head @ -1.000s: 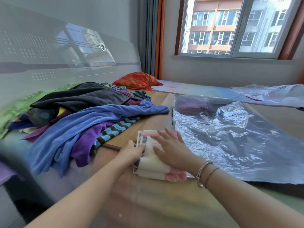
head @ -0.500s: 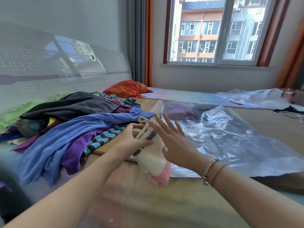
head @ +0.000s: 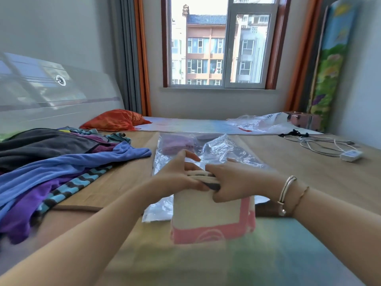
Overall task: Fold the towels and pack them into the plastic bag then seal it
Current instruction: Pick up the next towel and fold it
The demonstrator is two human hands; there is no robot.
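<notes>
A folded cream towel with a pink border [head: 208, 213] hangs in front of me, held by its top edge. My left hand [head: 179, 176] grips the top edge from the left and my right hand [head: 233, 180] grips it from the right. Behind the towel lies a clear plastic bag [head: 226, 149] flat on the wooden board, with a folded purple towel [head: 176, 144] and a darker one inside at its far end. A heap of unfolded towels [head: 61, 159], blue, purple, striped and dark grey, lies to the left.
An orange cushion [head: 115, 120] lies at the back left. Another crumpled plastic bag [head: 261, 121] sits at the back right. White cables and a charger [head: 350, 155] lie on the right of the board. A window and curtains stand behind.
The folded towel was lifted off the board and carried to the right, over the near end of the plastic bag. Both hands now grip its top edge. My view has tilted upward.
</notes>
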